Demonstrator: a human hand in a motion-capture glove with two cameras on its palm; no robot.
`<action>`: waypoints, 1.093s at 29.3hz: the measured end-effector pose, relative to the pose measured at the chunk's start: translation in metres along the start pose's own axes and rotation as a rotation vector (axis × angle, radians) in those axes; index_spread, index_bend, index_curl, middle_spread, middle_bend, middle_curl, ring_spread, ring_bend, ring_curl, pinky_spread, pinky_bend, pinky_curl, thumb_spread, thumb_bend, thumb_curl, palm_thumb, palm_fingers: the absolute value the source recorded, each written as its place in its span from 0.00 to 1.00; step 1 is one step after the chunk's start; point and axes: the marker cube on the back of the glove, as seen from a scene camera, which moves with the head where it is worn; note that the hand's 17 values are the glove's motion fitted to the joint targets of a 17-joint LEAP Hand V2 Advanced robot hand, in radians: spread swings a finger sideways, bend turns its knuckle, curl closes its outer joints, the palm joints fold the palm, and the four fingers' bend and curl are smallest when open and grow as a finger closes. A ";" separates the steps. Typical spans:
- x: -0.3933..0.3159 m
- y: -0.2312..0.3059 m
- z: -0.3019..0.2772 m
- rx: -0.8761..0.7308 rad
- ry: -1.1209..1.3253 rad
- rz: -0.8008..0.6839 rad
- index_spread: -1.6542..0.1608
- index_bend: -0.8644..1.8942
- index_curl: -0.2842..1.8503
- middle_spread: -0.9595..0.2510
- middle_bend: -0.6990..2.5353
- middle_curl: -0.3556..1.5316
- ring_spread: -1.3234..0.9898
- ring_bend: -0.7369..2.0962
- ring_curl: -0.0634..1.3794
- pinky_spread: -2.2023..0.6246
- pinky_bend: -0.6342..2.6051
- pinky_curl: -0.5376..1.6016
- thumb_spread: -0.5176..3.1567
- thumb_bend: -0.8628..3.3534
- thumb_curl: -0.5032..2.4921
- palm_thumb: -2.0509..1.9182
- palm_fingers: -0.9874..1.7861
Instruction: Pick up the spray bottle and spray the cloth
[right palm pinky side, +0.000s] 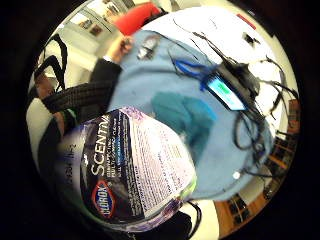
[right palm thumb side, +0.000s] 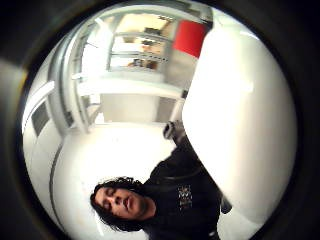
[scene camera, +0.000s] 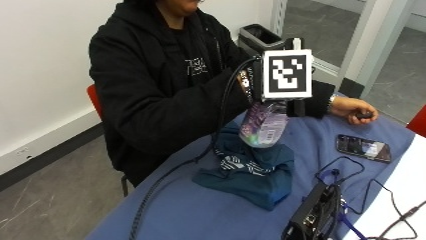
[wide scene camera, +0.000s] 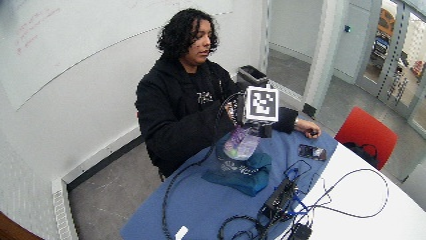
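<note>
A clear spray bottle (scene camera: 264, 125) with a purple Clorox label (right palm pinky side: 135, 170) hangs tilted in the air, held by my gloved right hand (scene camera: 253, 92), which grips its upper part. The hand is mostly hidden behind its gear. Right below the bottle's base lies a crumpled teal cloth (scene camera: 256, 172) on the blue table cover (scene camera: 200, 215). The little finger side palm view has the bottle close to the palm and the teal cloth (right palm pinky side: 185, 117) beyond it. The thumb side palm view faces away, toward the person and the room.
The person's bare left hand (scene camera: 354, 110) rests on the table to the right, with a phone (scene camera: 363, 147) near it. A black device (scene camera: 313, 212) with blue and black cables lies at the front right. A bin (scene camera: 263, 35) stands behind.
</note>
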 end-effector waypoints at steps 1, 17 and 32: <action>0.001 -0.010 0.005 0.053 -0.045 -0.032 0.75 0.37 0.37 0.65 0.37 0.48 0.49 0.51 0.39 0.69 0.36 0.46 0.27 0.20 0.42 0.78 0.81; 0.039 -0.076 0.097 0.352 -0.422 -0.164 0.75 0.37 0.37 0.65 0.37 0.48 0.49 0.51 0.39 0.69 0.36 0.46 0.27 0.20 0.43 0.78 0.81; 0.045 -0.071 0.110 0.370 -0.403 -0.216 0.75 0.36 0.36 0.65 0.38 0.48 0.49 0.52 0.40 0.68 0.37 0.46 0.28 0.20 0.43 0.78 0.81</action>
